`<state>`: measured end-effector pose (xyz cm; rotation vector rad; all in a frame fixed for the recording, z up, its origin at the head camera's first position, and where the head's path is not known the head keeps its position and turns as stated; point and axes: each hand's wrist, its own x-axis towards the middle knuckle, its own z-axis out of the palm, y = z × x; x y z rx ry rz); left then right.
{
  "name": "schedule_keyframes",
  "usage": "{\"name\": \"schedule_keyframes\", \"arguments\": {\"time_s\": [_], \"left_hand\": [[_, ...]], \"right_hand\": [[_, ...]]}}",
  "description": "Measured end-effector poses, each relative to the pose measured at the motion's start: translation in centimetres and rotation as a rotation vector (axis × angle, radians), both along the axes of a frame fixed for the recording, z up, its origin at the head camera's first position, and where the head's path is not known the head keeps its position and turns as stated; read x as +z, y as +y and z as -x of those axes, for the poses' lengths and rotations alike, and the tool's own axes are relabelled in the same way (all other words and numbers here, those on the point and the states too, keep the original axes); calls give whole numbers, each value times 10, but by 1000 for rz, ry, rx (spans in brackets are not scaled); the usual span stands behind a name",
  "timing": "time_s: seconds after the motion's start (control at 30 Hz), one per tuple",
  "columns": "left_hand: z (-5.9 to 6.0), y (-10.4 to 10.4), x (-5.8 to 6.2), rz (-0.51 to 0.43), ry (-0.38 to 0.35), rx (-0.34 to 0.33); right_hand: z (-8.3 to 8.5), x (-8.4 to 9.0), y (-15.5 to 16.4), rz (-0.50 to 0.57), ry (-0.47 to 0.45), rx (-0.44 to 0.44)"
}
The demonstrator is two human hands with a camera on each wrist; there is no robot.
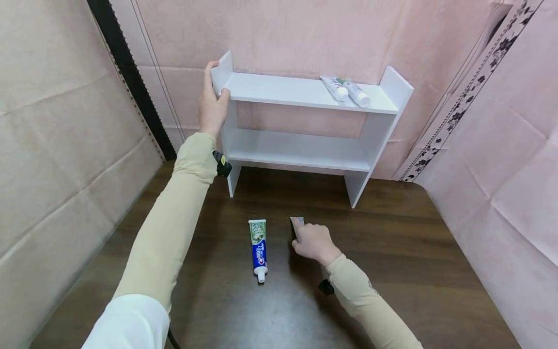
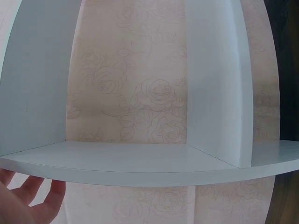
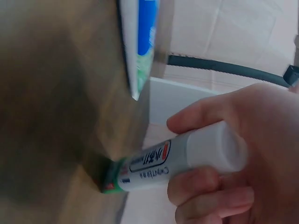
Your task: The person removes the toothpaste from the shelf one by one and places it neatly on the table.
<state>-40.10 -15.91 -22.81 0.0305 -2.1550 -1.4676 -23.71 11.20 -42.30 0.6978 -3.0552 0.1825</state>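
While the right hand (image 1: pixel 315 242) closes on a small white toothpaste tube with a white cap (image 3: pixel 187 161) low on the dark wooden surface (image 1: pixel 392 232), the left hand (image 1: pixel 212 99) grips the top left corner of the white two-tier wooden shelf (image 1: pixel 305 92).

Fingers and thumb of the right hand curl round the tube near its cap, where the body is firmest; it looks light, soft and squashy, its glossy skin likely slippery. Just beside it lies a green-and-blue toothpaste tube (image 1: pixel 258 249), cap toward the person. Two more white tubes (image 1: pixel 346 90) rest on the shelf's top board. From the head view the held tube is almost wholly hidden under the hand; its print is blurred, and the left wrist view shows only fingertips.
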Motion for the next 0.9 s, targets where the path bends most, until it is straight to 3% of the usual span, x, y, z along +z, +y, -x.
{"name": "schedule_keyframes", "arguments": {"time_s": [0.23,0.37,0.47,0.63,0.9], "left_hand": [[1,-1,0,26,-2,14],[1,-1,0,27,0,15],[1,0,0,20,10,6],[1,1,1,12,29,-10],[2,0,-2,13,29,0]], "right_hand": [[-4,-20,-10,-37,-90,-47],[-4,-31,-11,-6,-172,-47],[-3,-37,-10,28,-177,-47],[-2,-38,-9,53,-176,-63],[-2,-35,-5,97,-284,-42]]}}
